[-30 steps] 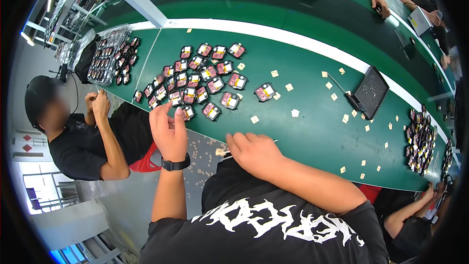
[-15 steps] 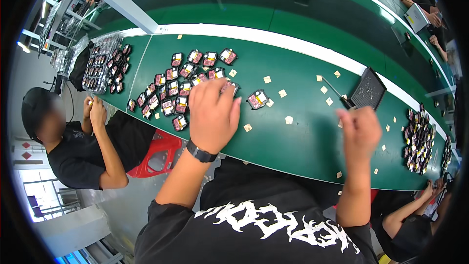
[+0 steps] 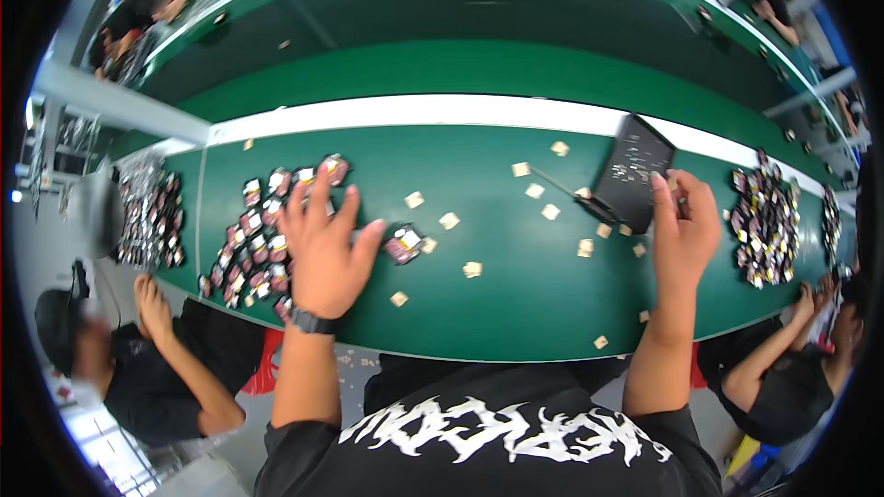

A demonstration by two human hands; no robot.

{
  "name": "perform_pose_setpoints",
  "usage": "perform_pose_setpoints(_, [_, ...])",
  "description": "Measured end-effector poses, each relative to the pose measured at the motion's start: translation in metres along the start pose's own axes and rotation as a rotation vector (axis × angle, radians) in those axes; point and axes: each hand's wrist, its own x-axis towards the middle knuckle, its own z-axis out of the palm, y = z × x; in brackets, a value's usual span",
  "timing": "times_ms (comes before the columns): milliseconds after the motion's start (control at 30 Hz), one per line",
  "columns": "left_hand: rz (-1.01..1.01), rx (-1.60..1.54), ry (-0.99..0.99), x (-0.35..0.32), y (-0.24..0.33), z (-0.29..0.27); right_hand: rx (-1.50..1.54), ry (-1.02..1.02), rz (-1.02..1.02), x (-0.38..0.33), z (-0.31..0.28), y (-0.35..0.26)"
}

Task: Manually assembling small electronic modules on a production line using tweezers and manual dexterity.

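My left hand is spread open over a cluster of small black units with pinkish and white faces, hiding some of them. Whether it touches them I cannot tell. One such unit lies apart, right of my left thumb. At the right, my right hand is closed, thumb and fingers together, at the near right edge of a black tray. What it pinches, if anything, is too small to make out. Tiny shiny bits lie in the tray. Left of it is a thin-shafted tool with a dark handle, like a screwdriver.
Small beige squares are scattered over the green table. A pile of similar units stands at the right, and packed rows at the far left. Co-workers sit on both sides; a white rail borders the back.
The view has swung, shifting the scene. My left hand has spread its fingers over the units. My right hand has moved to the tray's edge, its fingers closed.
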Motion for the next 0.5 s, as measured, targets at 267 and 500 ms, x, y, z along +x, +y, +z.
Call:
perform_pose_setpoints(267, [0.085,-0.089,0.261,0.013,0.023,-0.022,0.163,0.145,0.256,-0.021,-0.059,0.025])
perform_pose_setpoints(500, [0.512,-0.267,0.364,0.065,0.081,-0.040,0.120,0.205,0.467,-0.066,-0.115,0.061])
